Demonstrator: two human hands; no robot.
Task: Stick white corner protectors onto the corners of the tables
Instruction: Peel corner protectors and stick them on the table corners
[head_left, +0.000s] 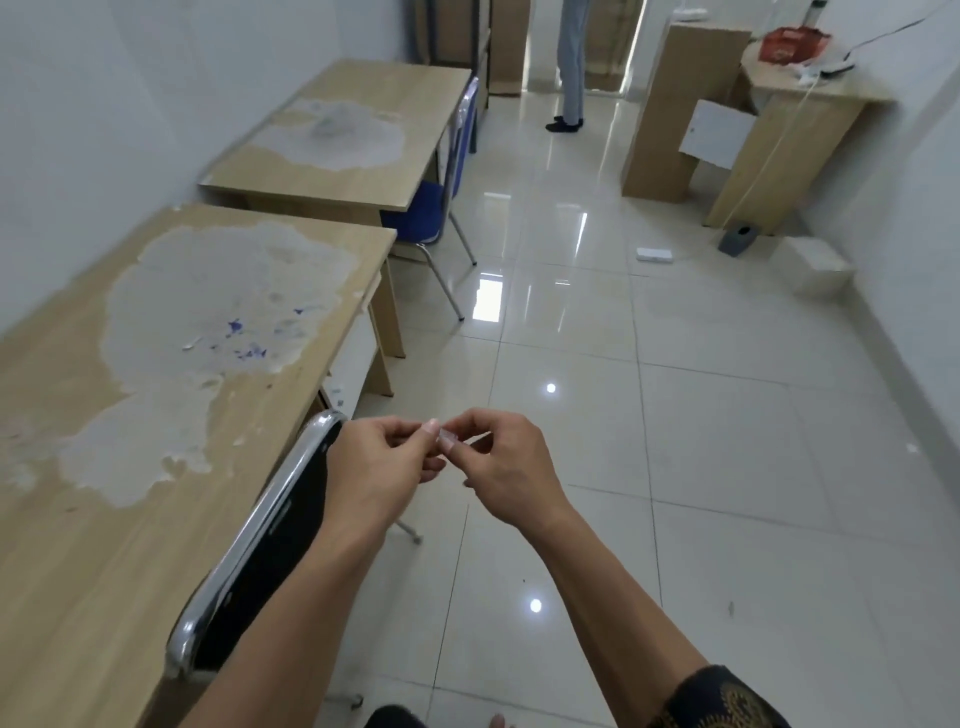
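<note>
Across the room a glossy tiled floor (649, 415) runs from six o'clock up to a doorway at twelve. Along the wall, from nine up to eleven o'clock, two wooden desks stand end to end. The near worktop (67, 415) and the far worktop (363, 176) each have a large pale patch where the veneer is worn. A third worktop (826, 93) sits at about one o'clock with clutter and cables on it.

A black chair (296, 545) with a chrome frame is pushed in at the near desk, and a blue chair (441, 197) at the far one. That leaves the aisle free to walk, and the desk corners on the aisle side within reach. Another person (571, 62) stands in the doorway, seen only from the waist down.

At six o'clock, over the floor just beside the black chair, both hands meet at chest height. The left hand (379, 462) and the right hand (504, 467) are each grasping, thumb against forefinger, one small pale corner protector (447, 435), with the other fingers curled back. It is held away from any table, and I judge they are readying its sticky side before pressing it on. The piece is too small to show a backing, and I cannot tell whether any corner already wears a protector.
</note>
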